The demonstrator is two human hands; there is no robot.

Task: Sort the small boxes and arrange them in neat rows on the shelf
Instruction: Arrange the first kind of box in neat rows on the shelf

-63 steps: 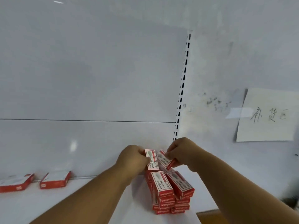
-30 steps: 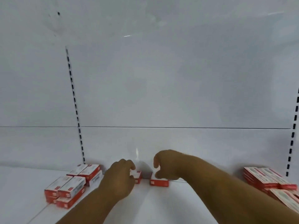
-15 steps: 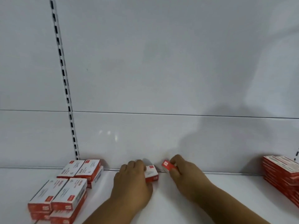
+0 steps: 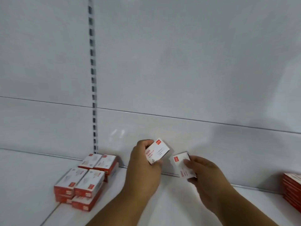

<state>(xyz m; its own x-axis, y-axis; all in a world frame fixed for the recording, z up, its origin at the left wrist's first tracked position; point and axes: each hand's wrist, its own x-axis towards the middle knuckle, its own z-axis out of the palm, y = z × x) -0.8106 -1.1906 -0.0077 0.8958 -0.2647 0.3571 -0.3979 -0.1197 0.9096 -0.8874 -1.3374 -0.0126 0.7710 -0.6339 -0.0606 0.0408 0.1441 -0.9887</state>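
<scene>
The left hand (image 4: 143, 168) grips a small white box with a red logo (image 4: 157, 151), its fingers (image 4: 146, 142) curled over the box's far edge and the thumb under the near edge; the box is lifted off the shelf and tilted, its white face turned toward the camera. Just to the right of it, and apart from it, the right hand (image 4: 206, 175) holds a second small white-and-red box (image 4: 183, 163), the thumb lying across its white face and the other fingers curled behind it, so this box too is raised above the shelf and tilted. Both boxes are close to the white back panel (image 4: 179, 70), above the seam where the panel meets the white shelf (image 4: 171, 206). To the left, on the shelf, stands a group of the same boxes (image 4: 86, 180), white on top with red sides, set in two rows of two and stacked at least two high in the front row; the back pair sits against the back panel. A slotted upright strip (image 4: 93, 79) runs down the panel and ends just behind this group. At the far right edge a stack of red boxes (image 4: 292, 191) is partly cut off by the frame, well apart from the hands. The print on the boxes is too blurred to read.
</scene>
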